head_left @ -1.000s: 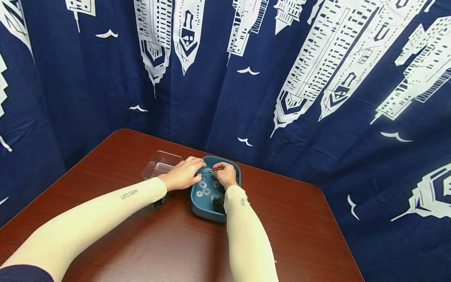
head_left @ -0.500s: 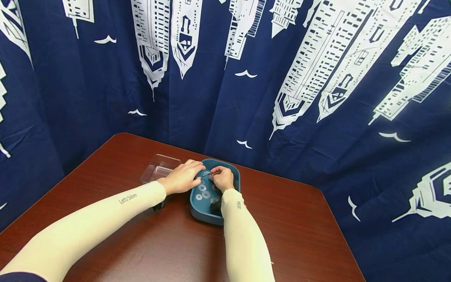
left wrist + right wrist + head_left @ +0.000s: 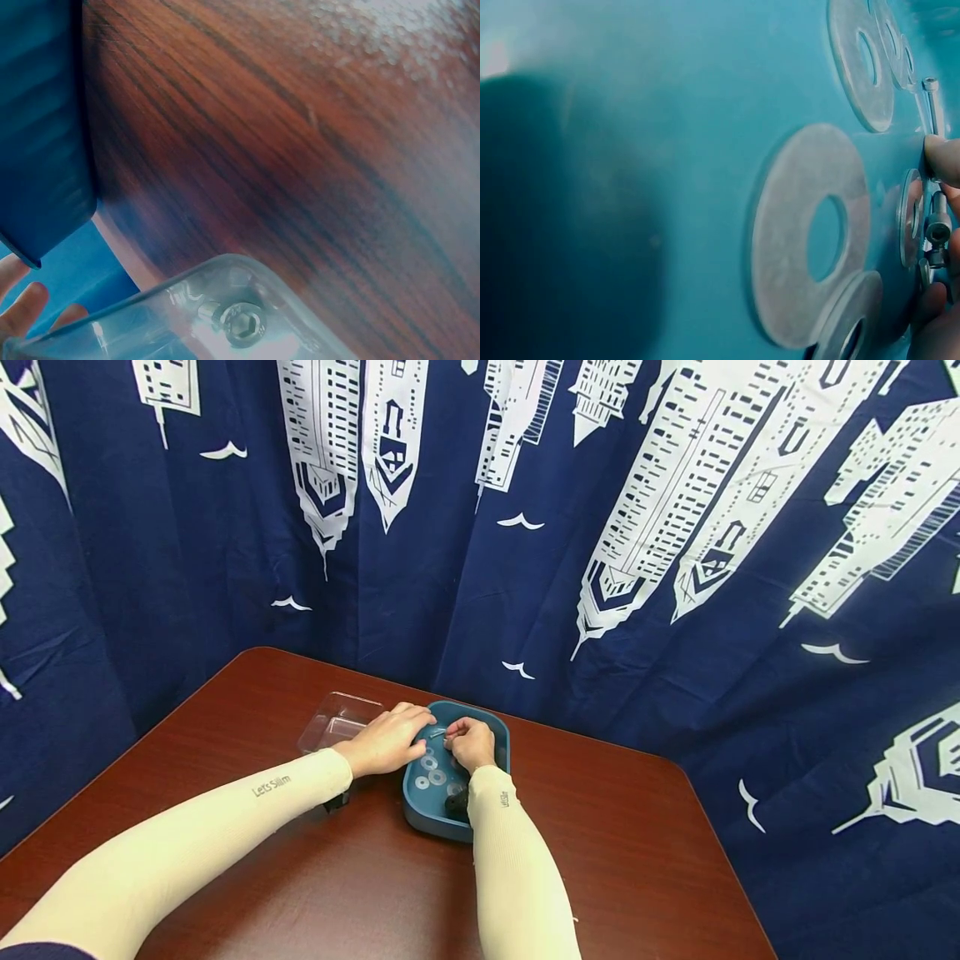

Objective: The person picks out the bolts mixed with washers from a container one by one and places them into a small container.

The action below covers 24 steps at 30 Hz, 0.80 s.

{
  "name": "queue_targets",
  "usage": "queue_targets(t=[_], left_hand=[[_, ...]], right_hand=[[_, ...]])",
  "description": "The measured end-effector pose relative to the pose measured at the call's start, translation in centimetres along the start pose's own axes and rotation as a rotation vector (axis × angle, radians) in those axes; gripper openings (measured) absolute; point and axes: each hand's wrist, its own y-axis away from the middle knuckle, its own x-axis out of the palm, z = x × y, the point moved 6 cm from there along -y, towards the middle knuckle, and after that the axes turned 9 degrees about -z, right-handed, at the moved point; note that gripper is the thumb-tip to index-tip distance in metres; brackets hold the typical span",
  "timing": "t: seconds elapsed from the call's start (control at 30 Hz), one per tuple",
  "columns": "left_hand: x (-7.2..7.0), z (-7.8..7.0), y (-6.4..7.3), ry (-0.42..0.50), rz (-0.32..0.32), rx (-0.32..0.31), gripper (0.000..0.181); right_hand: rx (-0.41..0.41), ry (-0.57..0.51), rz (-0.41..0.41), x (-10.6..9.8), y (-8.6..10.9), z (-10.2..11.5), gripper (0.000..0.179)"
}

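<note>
My left hand (image 3: 386,742) lies over the near left rim of the blue tray (image 3: 417,820), thumb and fingers spread. Inside the tray, my right hand (image 3: 472,745) has its fingers curled down among small metal parts. In the right wrist view its fingertips (image 3: 943,159) are around a socket head screw (image 3: 938,227), with a second screw (image 3: 932,105) right at the upper fingertip. Flat washers lie on the tray floor, among them a large washer (image 3: 784,247) in the right wrist view. A dark clump (image 3: 456,806) sits at the tray's near end, partly behind the right wrist.
A clear plastic container (image 3: 330,727) stands left of the tray, partly behind the left hand. Inside it, a socket head bolt (image 3: 243,324) shows in the left wrist view. Both stand on a brown wooden table (image 3: 600,827) before a blue patterned curtain (image 3: 420,610).
The right hand has shifted slightly left within the tray, its fingers still among the screws. The left hand stays at the rim. The head view has tilted slightly.
</note>
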Motion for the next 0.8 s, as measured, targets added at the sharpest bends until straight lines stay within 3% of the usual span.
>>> queue_targets(t=[0.3,0.8], left_hand=[[-0.04,0.04,0.16,-0.001,-0.022,0.009,0.042],[-0.09,0.03,0.12,-0.009,0.001,-0.01,0.043]], right_hand=[[0.0,-0.007,-0.008,0.18,0.07,-0.1,0.012],[0.062,0.003,0.012,0.13,-0.06,-0.07,0.01]])
